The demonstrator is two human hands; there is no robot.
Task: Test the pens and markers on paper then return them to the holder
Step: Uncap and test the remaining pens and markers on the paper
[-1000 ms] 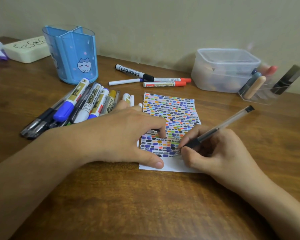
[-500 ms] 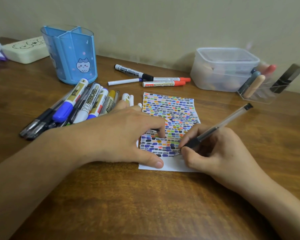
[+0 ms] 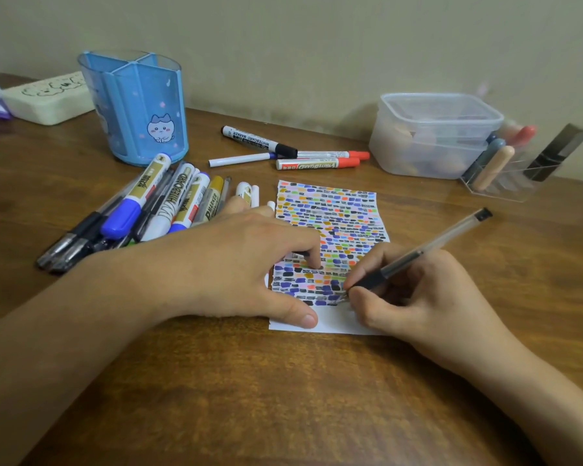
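Right hand [image 3: 414, 297] pinching clear gel pen [image 3: 418, 253], tip on paper [image 3: 334, 223], barrel slanting up-right away from blue holder [image 3: 138, 105] (far-left, empty by the look), nearer left hand [image 3: 236, 264] spread flat pinning the sheet, thumb and 1 fingertip down.

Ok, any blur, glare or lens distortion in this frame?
Head view: wide-angle bend at the edges, forearms stretched; the clear organizer far right is smeared; soft even light, a faint shadow behind the tub; no harsh glare; hands and paper are reasonably sharp.
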